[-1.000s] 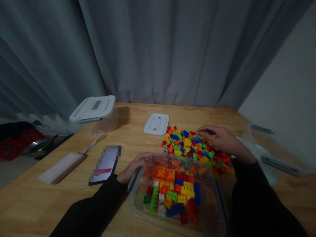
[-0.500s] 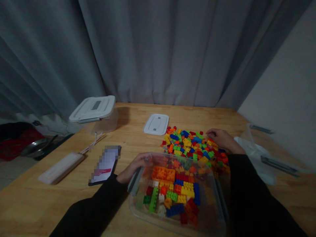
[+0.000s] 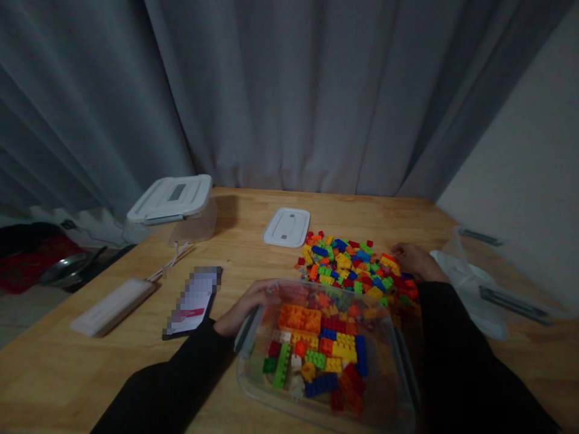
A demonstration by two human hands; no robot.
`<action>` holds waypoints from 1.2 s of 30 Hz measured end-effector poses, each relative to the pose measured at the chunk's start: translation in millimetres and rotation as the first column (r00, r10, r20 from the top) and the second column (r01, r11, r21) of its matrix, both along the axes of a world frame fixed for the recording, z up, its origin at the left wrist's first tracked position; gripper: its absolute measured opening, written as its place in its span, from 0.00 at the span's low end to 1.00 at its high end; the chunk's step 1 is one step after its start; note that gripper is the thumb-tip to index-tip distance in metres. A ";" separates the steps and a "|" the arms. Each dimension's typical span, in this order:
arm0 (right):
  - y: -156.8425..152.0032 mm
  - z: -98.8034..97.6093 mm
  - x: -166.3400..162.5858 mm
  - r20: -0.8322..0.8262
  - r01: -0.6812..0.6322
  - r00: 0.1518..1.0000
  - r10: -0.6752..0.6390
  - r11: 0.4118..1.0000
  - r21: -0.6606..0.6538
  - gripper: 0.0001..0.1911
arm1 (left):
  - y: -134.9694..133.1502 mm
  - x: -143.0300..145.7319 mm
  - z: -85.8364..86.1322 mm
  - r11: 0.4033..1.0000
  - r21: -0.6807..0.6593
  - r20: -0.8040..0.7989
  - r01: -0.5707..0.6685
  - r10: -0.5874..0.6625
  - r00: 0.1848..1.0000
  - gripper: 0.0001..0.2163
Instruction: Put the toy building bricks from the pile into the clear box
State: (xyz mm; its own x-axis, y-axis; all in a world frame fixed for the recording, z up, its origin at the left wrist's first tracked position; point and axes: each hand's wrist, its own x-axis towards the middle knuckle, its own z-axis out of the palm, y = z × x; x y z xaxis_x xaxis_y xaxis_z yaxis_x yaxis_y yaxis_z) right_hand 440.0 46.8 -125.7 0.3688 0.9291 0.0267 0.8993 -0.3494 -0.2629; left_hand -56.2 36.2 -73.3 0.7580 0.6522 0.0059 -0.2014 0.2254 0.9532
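My left hand is closed over the far left corner of a clear plastic box, its fingers at the rim. Inside the box lie loose toy bricks in several colours, among them an orange block and a long light-green brick. Behind the box spreads a heap of mixed toy bricks. At the heap's right edge, my right hand has its fingers curled downward, beside an orange and yellow brick. Its fingertips are partly hidden, and I cannot make out what is in them.
A white lid lies flat behind the heap. At left are a lidded box, a power strip and a phone. On the right stands another clear box with clip handles. A curtain hangs behind the table.
My right hand has shifted a little to the right along the heap's edge, uncovering the orange and yellow brick. My left hand and the box in front have stayed put.
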 end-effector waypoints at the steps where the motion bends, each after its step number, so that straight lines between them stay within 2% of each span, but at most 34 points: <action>1: -0.1 -1.4 1.3 -0.003 -0.004 1.000 0.004 1.000 -0.004 0.13 | 0.1 0.0 -0.5 1.000 -0.003 -0.003 -0.001 0.000 1.000 0.18; 11: -0.6 -7.6 10.5 -0.040 -0.017 0.999 0.018 1.000 0.006 0.12 | 5.4 -3.0 -10.4 0.999 0.034 -0.003 0.019 -0.019 1.000 0.21; 19: 2.0 -11.3 8.7 -0.073 -0.020 0.997 0.021 1.000 0.015 0.12 | 2.7 -2.3 -5.4 0.999 0.042 -0.014 0.000 0.001 1.000 0.20; 36: -0.7 -3.2 3.0 -0.023 -0.010 1.000 0.011 1.000 0.012 0.10 | 5.9 -3.8 -11.1 0.999 0.054 -0.013 0.010 -0.009 1.000 0.21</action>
